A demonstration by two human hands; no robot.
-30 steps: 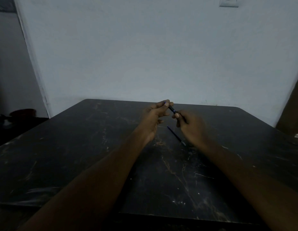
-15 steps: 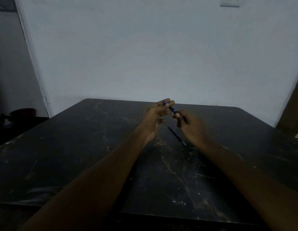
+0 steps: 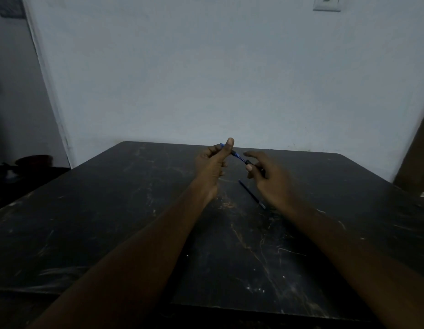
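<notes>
Gloom blurs most detail. Left hand [image 3: 212, 167] grips the pen [image 3: 239, 157] above the table's [image 3: 111, 222] far middle, thumb raised and covering most of its blue end. Right hand [image 3: 268, 176] pinches the dark end, whose tip is hidden behind its fingers. A thin refill [image 3: 251, 193] lies on the table below, its near end faint beside the right wrist.
</notes>
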